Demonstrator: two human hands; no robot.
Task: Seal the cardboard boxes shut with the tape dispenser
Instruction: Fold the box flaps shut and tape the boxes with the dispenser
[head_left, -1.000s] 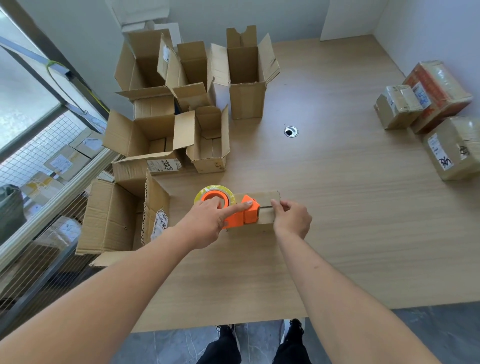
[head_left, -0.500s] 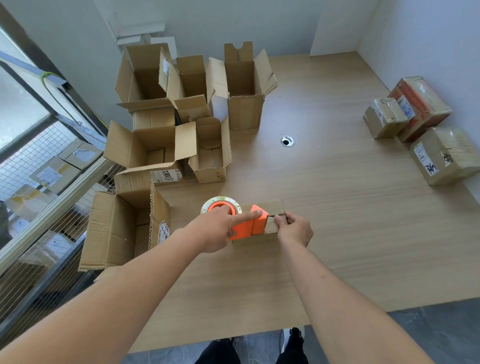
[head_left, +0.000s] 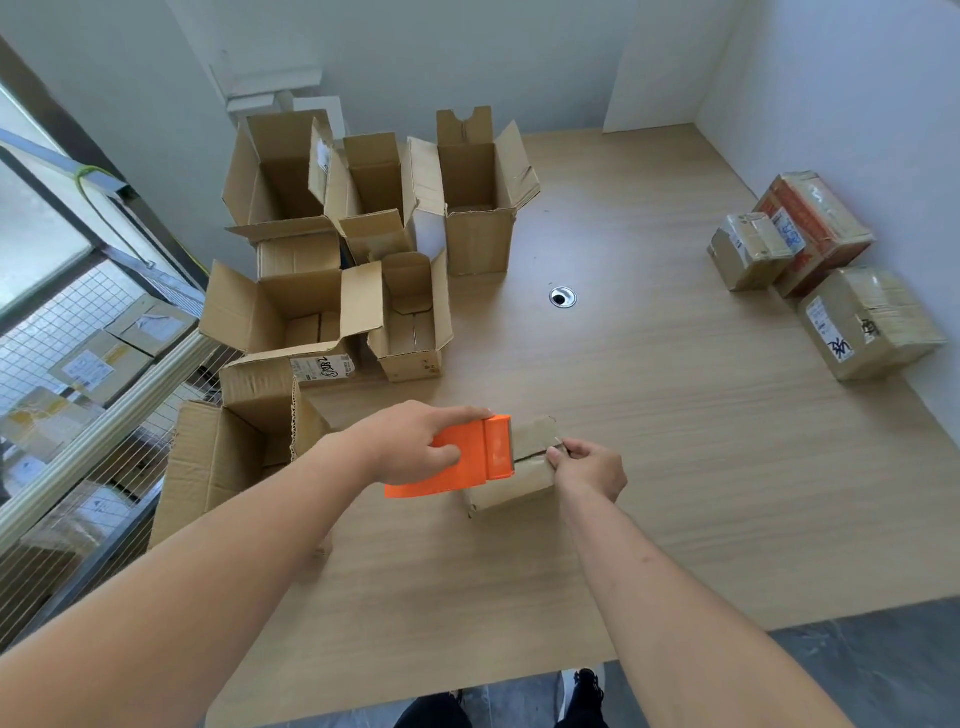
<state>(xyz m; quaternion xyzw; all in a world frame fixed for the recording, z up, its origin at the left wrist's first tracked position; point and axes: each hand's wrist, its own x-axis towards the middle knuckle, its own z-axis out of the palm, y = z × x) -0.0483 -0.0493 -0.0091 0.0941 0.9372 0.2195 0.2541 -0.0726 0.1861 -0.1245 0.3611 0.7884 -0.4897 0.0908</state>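
The orange tape dispenser (head_left: 470, 460) is gripped by the left hand (head_left: 410, 447) on top of a small cardboard box (head_left: 524, 467) near the table's (head_left: 675, 467) front edge. The box's right end is pinched by the right hand (head_left: 589, 467).

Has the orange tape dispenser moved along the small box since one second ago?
Yes. The tape dispenser slid right along the small box, toward the right hand.
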